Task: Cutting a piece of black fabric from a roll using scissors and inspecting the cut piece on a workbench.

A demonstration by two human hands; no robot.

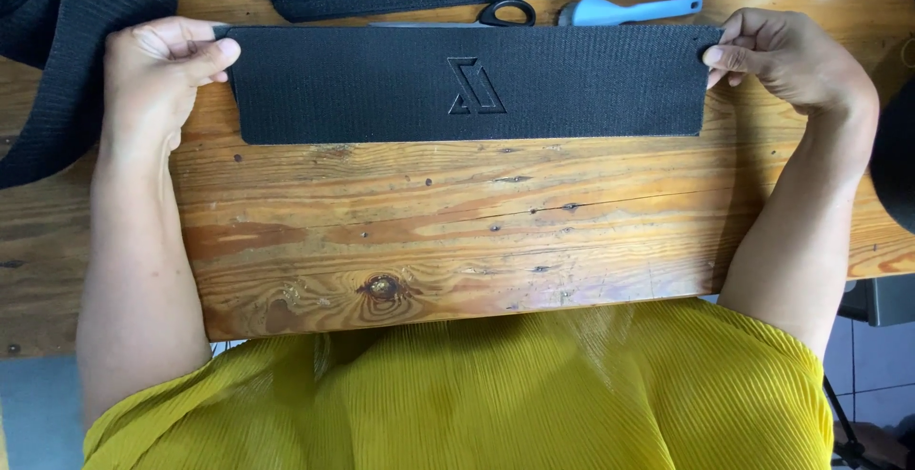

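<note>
Yellow top (pixel 496 394) nearest; left hand (pixel 157 70) and right hand (pixel 791 55) pinch black strip (pixel 381 84) ends, keeping it flat on wooden table (pixel 429 232).

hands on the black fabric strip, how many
2. The left hand pinches the left end of the flat black ribbed fabric strip on the wooden table; the right hand pinches its right end.

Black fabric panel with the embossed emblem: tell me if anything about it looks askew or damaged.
Nothing stands out. The black rectangular fabric panel lies flat and level on the wooden table, left hand and right hand pinching its upper corners. No tears show.
</note>
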